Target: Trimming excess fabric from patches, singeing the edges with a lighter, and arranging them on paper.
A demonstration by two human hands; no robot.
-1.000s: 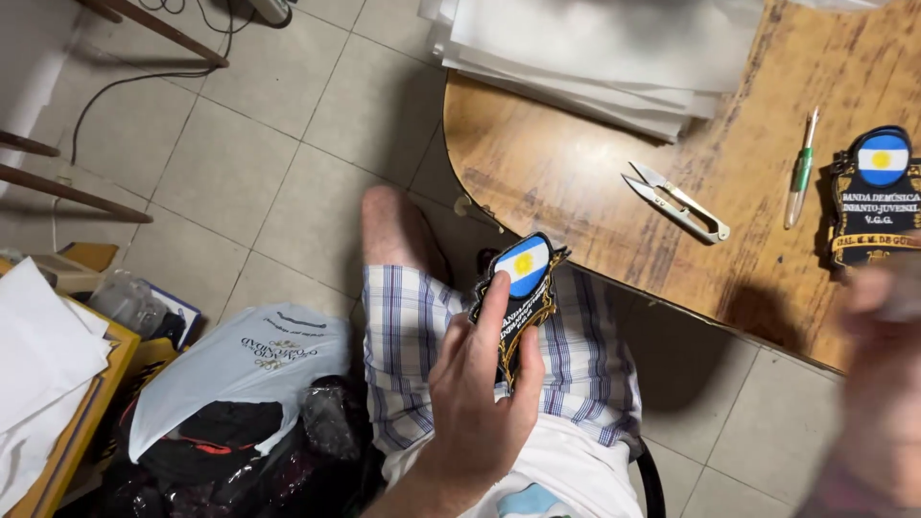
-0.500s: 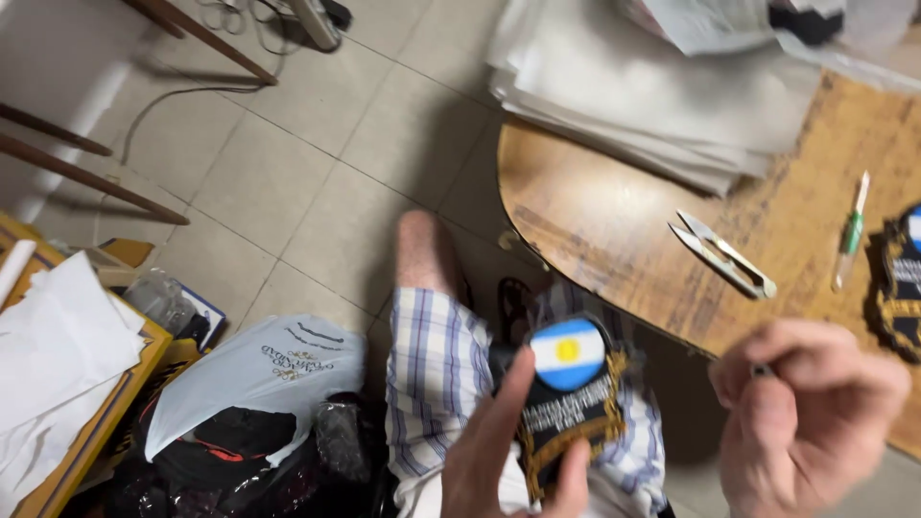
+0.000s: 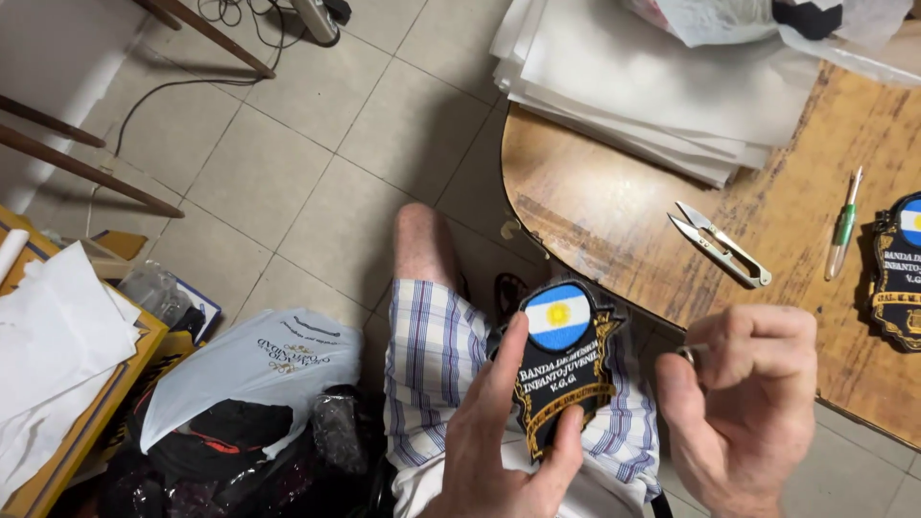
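patch point(image 3: 561, 369) in left hand point(image 3: 499, 446), over lap | snips point(image 3: 721, 245) on table point(image 3: 614, 221), right of patch | paper stack point(image 3: 662, 82) behind snips

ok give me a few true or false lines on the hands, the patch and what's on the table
1. The left hand holds an embroidered patch over the lap. True.
2. The right hand lies flat on the table. False: it is raised beside the patch, fingers curled round a small metal piece, off the wooden table.
3. A pair of thread snips lies on the table. True.
4. The green-handled tool is in the left hand. False: it lies on the table, right of the snips.
5. A second patch lies at the table's right edge of view. True.
6. The stack of white sheets is on the floor. False: it sits on the table's far side.
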